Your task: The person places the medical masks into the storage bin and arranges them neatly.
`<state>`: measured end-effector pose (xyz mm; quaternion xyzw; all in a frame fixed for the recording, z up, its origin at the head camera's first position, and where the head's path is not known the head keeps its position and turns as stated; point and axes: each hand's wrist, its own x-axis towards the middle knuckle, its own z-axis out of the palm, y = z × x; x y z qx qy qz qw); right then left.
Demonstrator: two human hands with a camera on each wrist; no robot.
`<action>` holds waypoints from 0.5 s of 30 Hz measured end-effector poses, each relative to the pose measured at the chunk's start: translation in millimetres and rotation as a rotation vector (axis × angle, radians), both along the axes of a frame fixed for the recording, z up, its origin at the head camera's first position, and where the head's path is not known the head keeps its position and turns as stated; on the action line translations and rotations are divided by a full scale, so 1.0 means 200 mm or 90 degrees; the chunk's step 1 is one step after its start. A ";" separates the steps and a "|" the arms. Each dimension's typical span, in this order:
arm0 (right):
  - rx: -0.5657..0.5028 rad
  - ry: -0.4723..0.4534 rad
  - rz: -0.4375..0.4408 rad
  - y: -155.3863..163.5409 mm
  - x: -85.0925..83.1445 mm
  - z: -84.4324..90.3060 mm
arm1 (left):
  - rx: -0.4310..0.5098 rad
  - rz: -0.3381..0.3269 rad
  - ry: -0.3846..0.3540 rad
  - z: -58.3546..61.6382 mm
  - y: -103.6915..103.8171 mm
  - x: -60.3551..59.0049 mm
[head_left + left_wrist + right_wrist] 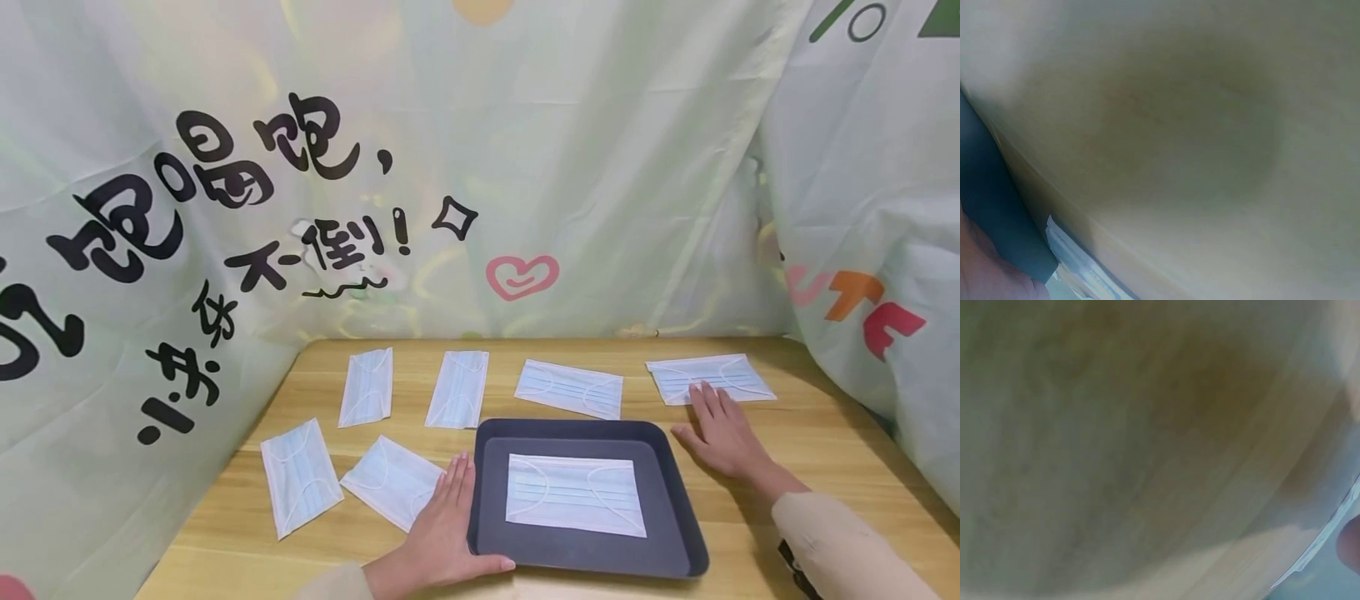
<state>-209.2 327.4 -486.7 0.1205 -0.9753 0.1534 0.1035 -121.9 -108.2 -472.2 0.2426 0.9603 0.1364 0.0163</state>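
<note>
A dark grey rectangular tray (588, 560) lies near the front of the table, with one pale blue face mask (573, 496) flat inside it. My left hand (442, 529) rests against the tray's left side, fingers extended and thumb at its front corner. Off to the right, my right hand (723, 437) touches the near edge of another face mask (708, 371) with its fingertips. The left wrist view catches part of the tray (997, 200) and a mask (1085, 265) beyond it. In the right wrist view, a fingertip (1350, 544) shows beside a mask's edge (1322, 540).
Three masks line the back: a left one (365, 387), a middle one (457, 389) and one behind the tray (570, 389). Two more, a far-left mask (302, 477) and a tilted mask (393, 479), lie left of the tray. Printed cloth (600, 167) hangs around the wooden table (225, 533).
</note>
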 end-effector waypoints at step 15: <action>-0.020 -0.117 -0.009 0.05 -0.01 -0.02 | 0.002 -0.015 0.021 0.00 -0.01 0.01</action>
